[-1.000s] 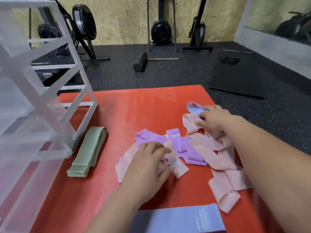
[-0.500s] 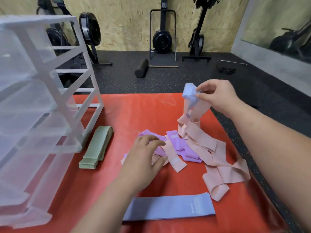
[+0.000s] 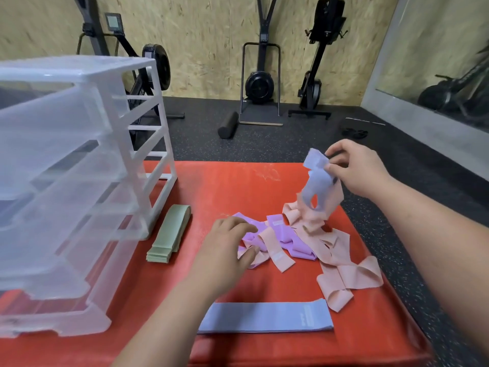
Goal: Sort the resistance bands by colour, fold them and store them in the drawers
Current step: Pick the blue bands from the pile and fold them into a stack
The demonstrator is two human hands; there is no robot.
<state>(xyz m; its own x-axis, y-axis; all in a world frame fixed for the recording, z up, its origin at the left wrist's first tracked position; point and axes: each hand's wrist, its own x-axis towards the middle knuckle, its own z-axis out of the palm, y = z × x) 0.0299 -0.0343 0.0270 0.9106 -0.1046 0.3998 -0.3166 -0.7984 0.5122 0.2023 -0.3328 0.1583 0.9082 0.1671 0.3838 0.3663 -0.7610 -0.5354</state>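
The right grip [image 3: 354,168] pinches a pale blue band [image 3: 316,181], held above the tangled pile of pink and purple bands [image 3: 293,242] on the red mat [image 3: 225,186], while the left grip [image 3: 227,247] rests on that pile with fingers loosely spread, near the folded green bands [image 3: 169,234].

The left hand [image 3: 225,251] and right hand [image 3: 356,169] are bare, as are both forearms up to the edge of view.
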